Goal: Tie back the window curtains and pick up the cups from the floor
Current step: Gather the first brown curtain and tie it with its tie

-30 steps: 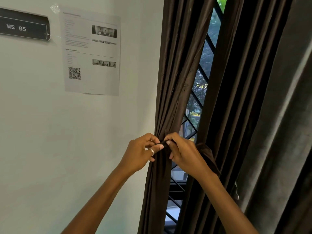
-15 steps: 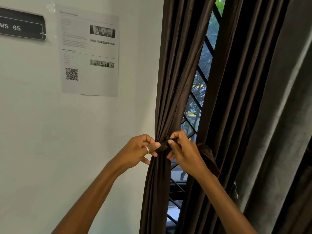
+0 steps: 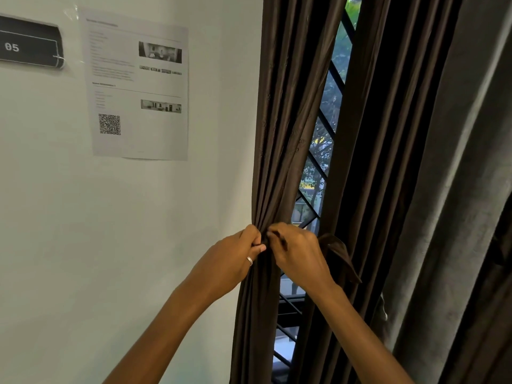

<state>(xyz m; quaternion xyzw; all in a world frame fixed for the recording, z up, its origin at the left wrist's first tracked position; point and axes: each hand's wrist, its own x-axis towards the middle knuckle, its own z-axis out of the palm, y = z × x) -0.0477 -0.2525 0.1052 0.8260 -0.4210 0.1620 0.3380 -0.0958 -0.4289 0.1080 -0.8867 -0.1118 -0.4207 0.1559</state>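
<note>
Hands have closed in now: half a second ago there was a small gap between them with a bit of fabric stretched across it, and now my left hand (image 3: 232,259) and my right hand (image 3: 299,253) are knuckle to knuckle, touching. The left fingers, which were reaching out sideways, are now curled up and over, thumb tucked in, silver ring (image 3: 250,260) showing on one finger. Both hands pinch the dark brown fabric tie-back strip (image 3: 339,253) right where they meet; its loose tail loops out behind my right wrist and hangs down just beyond it, much as before. The long dark brown satin curtain panel (image 3: 279,134) is bunched tight exactly at my fingertips, its folds fanning out above my hands and falling straight down below them, between my two forearms. A second dark brown curtain panel (image 3: 388,134) hangs just past my right hand, and between the two panels, above my knuckles, the black diagonal window grille (image 3: 324,120) shows. My view has swung a little right: the black wall sign (image 3: 27,45), up and far off my left hand, now reads only "05". The white printed paper sheet with a QR code (image 3: 138,87) sits above my left forearm.
</note>
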